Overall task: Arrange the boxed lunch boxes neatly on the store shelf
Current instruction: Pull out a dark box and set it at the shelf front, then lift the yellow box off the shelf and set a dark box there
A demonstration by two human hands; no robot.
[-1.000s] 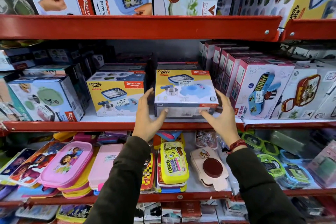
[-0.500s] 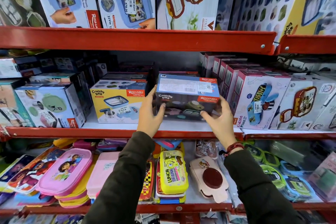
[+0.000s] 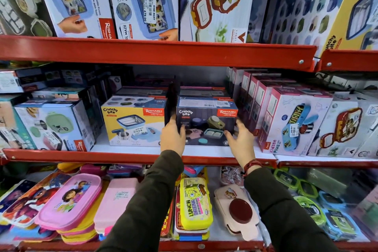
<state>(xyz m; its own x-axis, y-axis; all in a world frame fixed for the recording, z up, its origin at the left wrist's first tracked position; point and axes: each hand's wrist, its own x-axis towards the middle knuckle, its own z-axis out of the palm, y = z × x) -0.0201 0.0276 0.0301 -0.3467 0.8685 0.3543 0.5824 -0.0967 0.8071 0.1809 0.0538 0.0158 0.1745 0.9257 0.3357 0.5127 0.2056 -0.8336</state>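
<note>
Now the dark box (image 3: 206, 121) sits flat on the middle shelf (image 3: 131, 154), with its dark picture side facing out; a second ago its yellow side faced out, and then it was tipped up in both hands. It stands near the front edge of the shelf, about halfway along, just beside the yellow box (image 3: 134, 121) on its left. A dark gap shows between the two boxes. Both say "Crunchy bite" on the front. On its right stands a row of pink boxes (image 3: 294, 122), close by.

The left hand (image 3: 172, 138) is pressed against the left front corner of the dark box, with the thumb on the front face and the fingers going into the gap. The right hand (image 3: 241, 141) is open at the right front corner, fingers spread; its fingertips are at the box, but I cannot tell if they touch it. A red string band (image 3: 252, 164) is on the right wrist. Both arms wear dark sleeves (image 3: 151, 200).

Below, on the lower shelf, lie loose lunch boxes: a pink one (image 3: 70, 201) on a pile and a yellow one (image 3: 194, 202) near the middle.
</note>
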